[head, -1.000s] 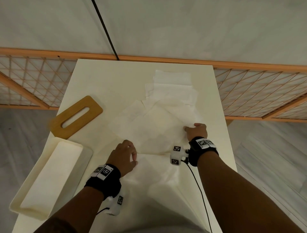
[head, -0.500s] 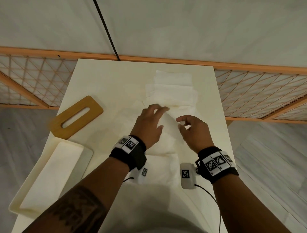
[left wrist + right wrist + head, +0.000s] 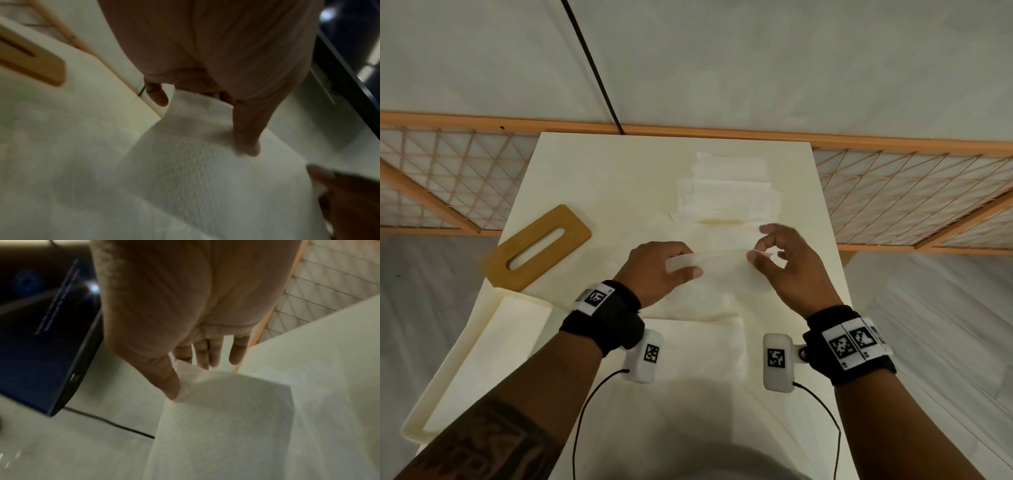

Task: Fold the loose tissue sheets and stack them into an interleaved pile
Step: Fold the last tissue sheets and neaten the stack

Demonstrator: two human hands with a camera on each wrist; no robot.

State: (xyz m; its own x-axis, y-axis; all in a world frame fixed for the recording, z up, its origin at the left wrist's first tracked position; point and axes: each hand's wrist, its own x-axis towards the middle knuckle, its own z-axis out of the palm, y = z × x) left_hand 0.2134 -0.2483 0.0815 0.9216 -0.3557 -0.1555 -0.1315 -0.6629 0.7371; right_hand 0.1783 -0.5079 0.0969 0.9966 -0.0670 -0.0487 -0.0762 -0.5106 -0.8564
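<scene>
A white tissue sheet point(image 3: 722, 263) hangs lifted above the cream table point(image 3: 592, 171) between both hands. My left hand point(image 3: 671, 265) pinches its left corner, thumb on top point(image 3: 246, 146). My right hand point(image 3: 767, 251) pinches the right corner point(image 3: 183, 389) between thumb and forefinger, the other fingers spread. Under the lifted sheet lie more loose tissue sheets point(image 3: 688, 301). Folded tissues point(image 3: 732, 192) overlap in a stepped pile at the far middle of the table.
A wooden lid with a slot point(image 3: 537, 246) lies at the left. A cream tray-like box point(image 3: 482, 359) sits at the near left edge. An orange lattice screen point(image 3: 893, 192) runs behind the table. A dark screen point(image 3: 51, 353) and cable stand beyond the table.
Both hands moved from pressing the sheets near me up to the middle of the table. They have taken a sheet by its two corners and lifted it.
</scene>
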